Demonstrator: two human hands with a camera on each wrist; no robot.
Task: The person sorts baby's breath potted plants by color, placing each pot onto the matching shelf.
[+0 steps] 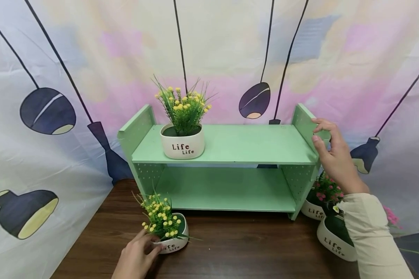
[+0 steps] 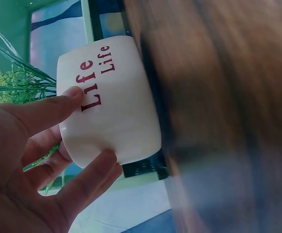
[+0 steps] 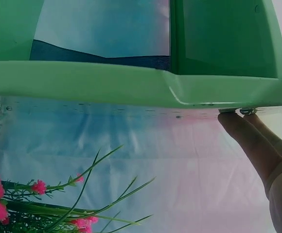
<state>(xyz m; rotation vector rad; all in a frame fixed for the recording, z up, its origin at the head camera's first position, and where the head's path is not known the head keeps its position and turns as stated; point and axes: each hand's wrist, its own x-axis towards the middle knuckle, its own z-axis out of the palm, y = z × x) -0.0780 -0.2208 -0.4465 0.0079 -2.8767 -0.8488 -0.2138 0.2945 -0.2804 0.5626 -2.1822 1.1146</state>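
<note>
One dark-brown wood-grain worktop (image 1: 237,240) carried a pale-green two-tier shelf unit (image 1: 227,145), w/ a white oval pot of yellow flowers (image 1: 182,143) up top, L side. Beside the unit's R end sat a white pot w/ pink flowers (image 1: 310,209) and, nearer, another white pot (image 1: 335,242), part hidden.

The second yellow-flowered white pot (image 1: 171,247) was just in front of the unit's L end; couldn't tell if it was fully on the worktop. L hand (image 1: 136,254) gripped its L end, thumb on the lettered face. R hand (image 1: 335,155) held nothing, thumb and fingers apart, seemingly touching the R side panel.

Step in hand, prob.: handling that pot, R hand maybe steadying the unit. Next move, I'd judge, called for a firm, level grip.
</note>
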